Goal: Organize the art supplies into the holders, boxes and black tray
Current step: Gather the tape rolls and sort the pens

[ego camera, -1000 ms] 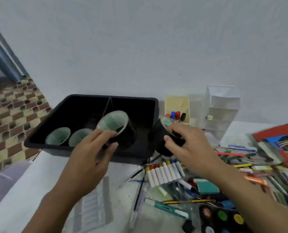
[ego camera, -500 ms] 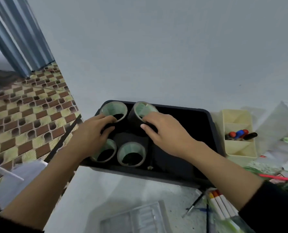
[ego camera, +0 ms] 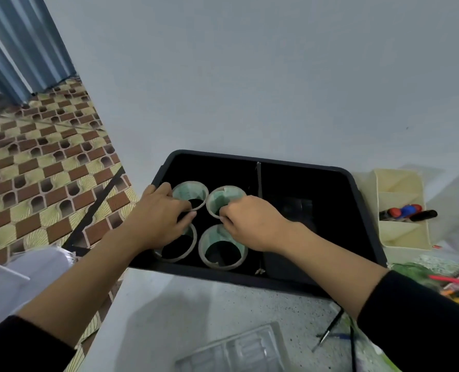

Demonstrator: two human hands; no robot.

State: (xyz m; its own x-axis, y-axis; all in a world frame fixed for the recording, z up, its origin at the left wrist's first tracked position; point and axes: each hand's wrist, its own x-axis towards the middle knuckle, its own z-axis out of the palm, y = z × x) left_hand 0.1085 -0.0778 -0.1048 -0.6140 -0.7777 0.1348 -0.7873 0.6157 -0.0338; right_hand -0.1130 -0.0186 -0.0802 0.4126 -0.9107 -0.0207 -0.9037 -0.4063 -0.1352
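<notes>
A white speckled tabletop [ego camera: 185,312] stands against a pale wall, with patterned tile floor at the left. A black rectangular plastic tray [ego camera: 298,164] lies on the tabletop beside the wall. Its left compartment contains four round black holders with pale green lining [ego camera: 224,252], upright, arranged two by two. The left hand [ego camera: 157,220] grasps the far-left holder [ego camera: 189,190], fingers curled round its side. The right hand [ego camera: 252,224] pinches the near rim of the far-right holder [ego camera: 227,196]. A cream divided box [ego camera: 400,237] just right of the tray contains coloured markers [ego camera: 408,212].
</notes>
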